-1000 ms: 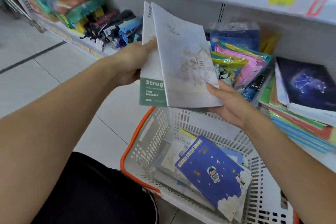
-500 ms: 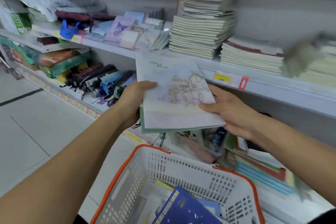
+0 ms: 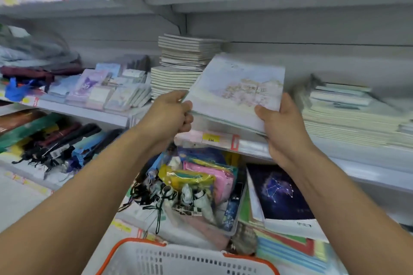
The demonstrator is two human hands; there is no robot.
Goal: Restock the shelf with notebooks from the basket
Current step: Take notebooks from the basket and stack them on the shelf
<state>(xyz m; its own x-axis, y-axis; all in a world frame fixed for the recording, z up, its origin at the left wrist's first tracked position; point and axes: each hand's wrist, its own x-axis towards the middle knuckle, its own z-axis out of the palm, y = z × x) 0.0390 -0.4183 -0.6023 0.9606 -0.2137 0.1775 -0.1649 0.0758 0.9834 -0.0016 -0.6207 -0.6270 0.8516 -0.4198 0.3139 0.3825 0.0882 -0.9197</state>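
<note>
The notebooks (image 3: 237, 89), a thin pale stack whose top cover carries a faint pastel drawing, are held flat and slightly tilted over the front of the middle shelf (image 3: 252, 146), between two piles already standing there. The left hand (image 3: 169, 116) grips the stack's near left corner, thumb on top and fingers curled under the edge. The right hand (image 3: 281, 125) holds the near right corner, thumb pressed on the cover and the fingers wrapped round the side and underneath. Whether the stack already rests on the shelf board cannot be told, since the hands and the covers hide its underside.

Just left of the held stack stands a tall pile of cream notebooks (image 3: 178, 69), in two staggered heaps against the back wall. To the right lies a lower, wider pile of pale notebooks (image 3: 348, 118), blurred. A yellow price label (image 3: 211, 137) sits on the shelf edge directly under the held stack. Farther left on the same shelf are small pastel notepads (image 3: 105, 91).

Below, on the lower shelf, lie a dark constellation notebook (image 3: 281, 192) on coloured folders and a heap of bright pouches (image 3: 201, 178). The basket (image 3: 187, 259), white with an orange rim, shows at the bottom edge of the view
</note>
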